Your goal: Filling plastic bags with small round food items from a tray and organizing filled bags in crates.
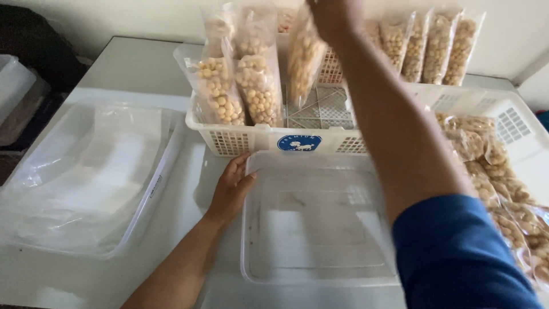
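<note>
My right hand (334, 17) is raised at the top of the view, gripping the top of a clear bag of round tan snacks (304, 57) that hangs over the white slotted basket (257, 140). Several more filled snack bags (240, 86) stand upright in the basket's left part. My left hand (231, 186) rests on the left rim of a clear shallow plastic container (314, 229) just in front of the basket, fingers curled over its corner.
A clear tray lined with plastic bags (86, 171) lies at the left. More filled snack bags (434, 46) stand at the back right, and another white basket (497, 120) at the right holds flat-lying bags (503, 189). All sits on a white table.
</note>
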